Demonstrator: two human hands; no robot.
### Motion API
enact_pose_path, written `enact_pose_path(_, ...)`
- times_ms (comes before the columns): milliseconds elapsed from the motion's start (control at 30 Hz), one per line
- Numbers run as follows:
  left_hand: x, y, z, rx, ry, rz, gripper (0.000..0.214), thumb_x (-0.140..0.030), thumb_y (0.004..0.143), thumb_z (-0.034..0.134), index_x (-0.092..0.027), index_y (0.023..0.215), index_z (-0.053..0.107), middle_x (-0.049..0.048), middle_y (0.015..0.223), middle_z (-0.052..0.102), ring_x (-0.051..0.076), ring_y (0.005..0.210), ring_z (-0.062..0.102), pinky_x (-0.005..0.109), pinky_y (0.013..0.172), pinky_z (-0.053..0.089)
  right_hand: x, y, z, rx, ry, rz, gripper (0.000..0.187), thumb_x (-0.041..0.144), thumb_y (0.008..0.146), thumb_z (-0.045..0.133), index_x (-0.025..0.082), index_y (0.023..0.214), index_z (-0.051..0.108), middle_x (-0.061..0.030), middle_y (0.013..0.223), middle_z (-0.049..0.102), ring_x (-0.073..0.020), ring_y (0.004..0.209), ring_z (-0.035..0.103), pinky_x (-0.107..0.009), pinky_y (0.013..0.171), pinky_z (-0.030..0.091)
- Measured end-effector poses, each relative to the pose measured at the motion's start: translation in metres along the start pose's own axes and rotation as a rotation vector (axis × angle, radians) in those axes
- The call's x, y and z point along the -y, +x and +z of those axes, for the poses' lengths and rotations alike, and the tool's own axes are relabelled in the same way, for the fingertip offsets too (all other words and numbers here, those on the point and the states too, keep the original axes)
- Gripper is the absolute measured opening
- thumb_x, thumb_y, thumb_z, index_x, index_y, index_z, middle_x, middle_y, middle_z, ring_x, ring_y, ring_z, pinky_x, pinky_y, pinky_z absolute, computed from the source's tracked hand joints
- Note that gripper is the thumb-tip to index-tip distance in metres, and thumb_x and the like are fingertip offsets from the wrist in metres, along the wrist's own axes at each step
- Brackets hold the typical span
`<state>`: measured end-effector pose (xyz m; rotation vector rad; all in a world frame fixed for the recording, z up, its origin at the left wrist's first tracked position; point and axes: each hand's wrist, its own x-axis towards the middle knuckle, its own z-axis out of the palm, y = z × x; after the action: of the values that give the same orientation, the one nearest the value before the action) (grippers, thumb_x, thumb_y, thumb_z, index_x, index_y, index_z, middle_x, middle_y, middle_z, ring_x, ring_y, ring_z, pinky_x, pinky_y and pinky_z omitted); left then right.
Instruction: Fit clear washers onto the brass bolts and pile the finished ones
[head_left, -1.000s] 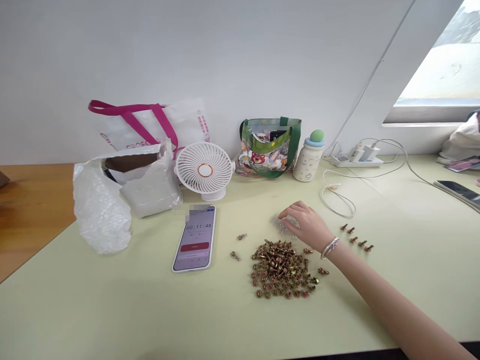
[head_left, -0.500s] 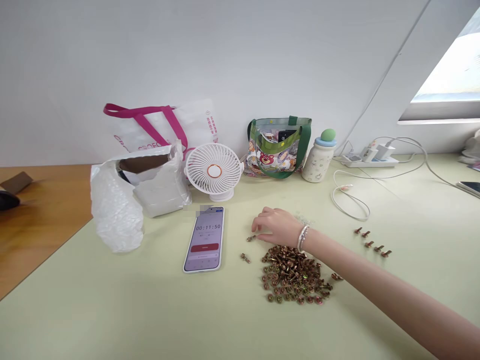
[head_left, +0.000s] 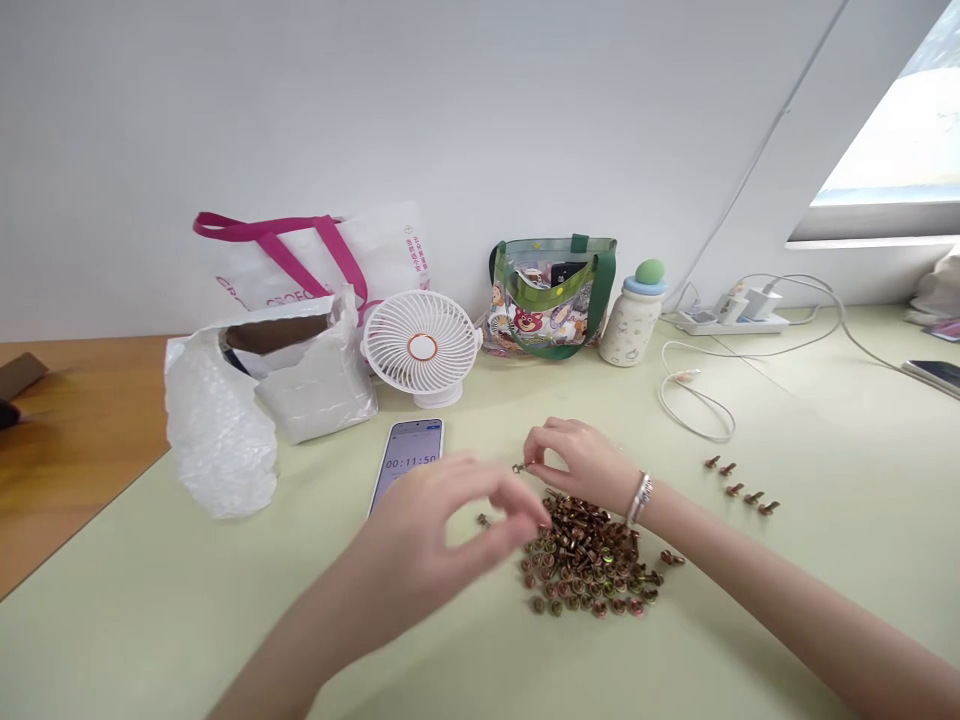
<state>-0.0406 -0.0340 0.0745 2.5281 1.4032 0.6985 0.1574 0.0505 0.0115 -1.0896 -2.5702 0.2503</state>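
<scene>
My right hand point(head_left: 574, 455) is just behind a pile of bronze-coloured bolts point(head_left: 589, 550), with thumb and forefinger pinched on a single bolt point(head_left: 519, 467) that pokes out to the left. My left hand point(head_left: 457, 535) hovers in front of the phone, slightly blurred. Its thumb and forefinger curve toward the pile's left edge with a small gap between the tips, and nothing shows in them. Another loose bolt point(head_left: 483, 520) lies on the table, partly covered by the left hand. Several more bolts point(head_left: 742, 490) lie apart on the right, beyond my right forearm.
A phone point(head_left: 409, 445) showing a timer is half hidden behind my left hand. Along the wall stand a plastic-wrapped box point(head_left: 315, 400), a white fan point(head_left: 422, 345), a green-handled bag point(head_left: 551, 310), a bottle point(head_left: 632, 325) and a power strip point(head_left: 724, 323) with a trailing cable point(head_left: 705, 400).
My left hand has come into view from the lower left, over the phone. The right hand has moved slightly right and now pinches the bolt it was reaching toward. The view has shifted slightly.
</scene>
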Motion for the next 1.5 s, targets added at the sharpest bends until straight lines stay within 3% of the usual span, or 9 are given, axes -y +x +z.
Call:
enact_pose_path(133, 0.009, 0.029, 0.035, 0.069, -0.023, -0.102, 0.017, -0.039, 0.082, 0.053, -0.03, 0.097, 0.057, -0.0086, 0.079, 0.067, 0.015, 0.082, 0.058, 0.026, 0.062, 0.039, 0.003, -0.028, -0.005, -0.208, 0.089, 0.032, 0.003, 0.02, 0.082, 0.054, 0.021, 0.08, 0.052, 0.0003, 0.073, 0.06, -0.014, 0.071, 0.055, -0.027, 0.068, 0.04)
enact_pose_path(233, 0.014, 0.031, 0.061, 0.045, -0.017, -0.082, 0.016, -0.041, 0.083, 0.053, -0.031, 0.094, 0.057, -0.0096, 0.075, 0.067, 0.014, 0.08, 0.058, 0.025, 0.061, 0.037, 0.005, -0.041, -0.002, -0.29, 0.083, 0.007, 0.006, 0.019, 0.082, 0.053, 0.021, 0.077, 0.052, -0.0006, 0.071, 0.06, -0.0145, 0.071, 0.055, -0.028, 0.068, 0.041)
enact_pose_path(333, 0.016, 0.026, 0.071, 0.025, -0.004, -0.058, 0.014, -0.041, 0.081, 0.055, -0.029, 0.09, 0.059, -0.0093, 0.075, 0.066, 0.013, 0.079, 0.057, 0.024, 0.058, 0.036, 0.008, -0.047, 0.002, -0.323, 0.105, 0.003, 0.008, 0.018, 0.084, 0.051, 0.021, 0.076, 0.053, -0.0014, 0.071, 0.059, -0.0151, 0.073, 0.055, -0.028, 0.068, 0.042)
enact_pose_path(500, 0.018, 0.023, 0.073, -0.077, 0.045, 0.002, 0.009, -0.034, 0.079, 0.059, -0.026, 0.081, 0.06, -0.0076, 0.077, 0.066, 0.012, 0.076, 0.057, 0.025, 0.062, 0.038, 0.011, -0.048, 0.004, -0.279, 0.244, 0.059, 0.002, 0.023, 0.083, 0.053, 0.022, 0.083, 0.054, -0.0029, 0.081, 0.062, -0.0178, 0.084, 0.054, -0.033, 0.075, 0.043)
enact_pose_path(667, 0.019, 0.021, 0.075, -0.18, 0.142, 0.124, 0.013, -0.033, 0.083, 0.055, -0.023, 0.076, 0.06, -0.0045, 0.073, 0.066, 0.012, 0.073, 0.056, 0.027, 0.066, 0.038, 0.011, -0.047, 0.006, -0.195, 0.336, 0.117, 0.008, 0.026, 0.084, 0.051, 0.022, 0.083, 0.058, -0.0034, 0.081, 0.063, -0.0189, 0.084, 0.054, -0.035, 0.077, 0.044)
enact_pose_path(933, 0.021, 0.02, 0.074, -0.108, 0.116, 0.114, 0.017, -0.038, 0.082, 0.056, -0.023, 0.076, 0.06, -0.0044, 0.072, 0.067, 0.014, 0.075, 0.056, 0.028, 0.065, 0.037, 0.01, -0.049, 0.005, -0.241, 0.248, 0.055, 0.007, 0.029, 0.082, 0.056, 0.023, 0.082, 0.06, -0.0019, 0.074, 0.064, -0.0181, 0.079, 0.056, -0.035, 0.076, 0.043)
enact_pose_path(1167, 0.019, 0.019, 0.072, -0.024, -0.036, -0.054, 0.017, -0.042, 0.08, 0.058, -0.027, 0.076, 0.061, -0.0083, 0.073, 0.064, 0.012, 0.074, 0.056, 0.024, 0.063, 0.036, 0.006, -0.051, 0.008, -0.371, -0.013, -0.102, 0.009, 0.025, 0.084, 0.054, 0.025, 0.087, 0.062, 0.0011, 0.068, 0.064, -0.0162, 0.078, 0.056, -0.034, 0.079, 0.039)
enact_pose_path(1333, 0.019, 0.02, 0.07, 0.112, -0.173, -0.117, 0.014, -0.041, 0.081, 0.056, -0.029, 0.078, 0.062, -0.009, 0.077, 0.064, 0.011, 0.075, 0.057, 0.023, 0.062, 0.037, 0.004, -0.052, 0.007, -0.387, -0.041, -0.204, 0.008, 0.023, 0.083, 0.054, 0.025, 0.087, 0.062, 0.0016, 0.069, 0.064, -0.0143, 0.078, 0.056, -0.031, 0.077, 0.041)
enact_pose_path(1500, 0.022, 0.018, 0.07, 0.175, -0.269, -0.138, 0.013, -0.039, 0.082, 0.055, -0.029, 0.08, 0.063, -0.008, 0.079, 0.064, 0.012, 0.077, 0.056, 0.024, 0.064, 0.039, 0.002, -0.051, 0.006, -0.376, -0.062, -0.255, 0.011, 0.024, 0.085, 0.051, 0.025, 0.087, 0.061, 0.0009, 0.072, 0.064, -0.0136, 0.079, 0.056, -0.034, 0.085, 0.04)
